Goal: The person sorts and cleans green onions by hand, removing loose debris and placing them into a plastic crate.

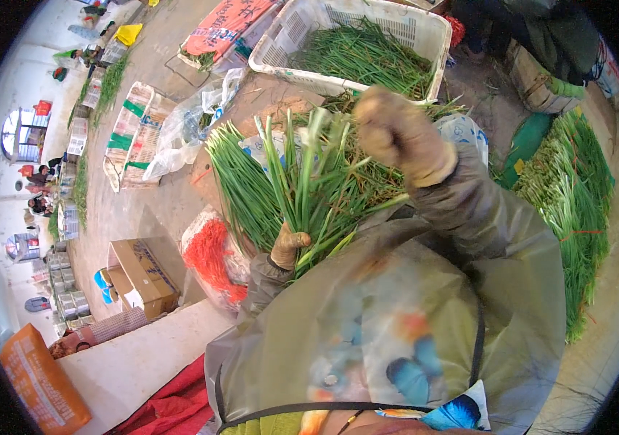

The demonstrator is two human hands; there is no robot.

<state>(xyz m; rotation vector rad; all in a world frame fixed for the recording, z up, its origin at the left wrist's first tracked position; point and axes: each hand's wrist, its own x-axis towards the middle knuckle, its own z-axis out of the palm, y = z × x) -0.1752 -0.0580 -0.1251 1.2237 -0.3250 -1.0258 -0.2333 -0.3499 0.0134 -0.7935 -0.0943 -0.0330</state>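
My left hand, in a brown glove, grips a bunch of long green chive-like stalks with their pale ends up. Beside that bunch, on its left, lies a neater bundle of the same greens. My right hand, also gloved, is raised to the right of the stalks, its fingers curled. Motion blur hides whether anything is in it. Under and behind the hands is a heap of loose greens and brownish trimmings. A white printed plastic bag shows behind my right wrist.
Beyond the hands stands a white plastic crate of loose greens. Tied bundles of greens line the right side. Red ties lie in a bag near my left arm. A cardboard box stands further left; people sit along the far wall.
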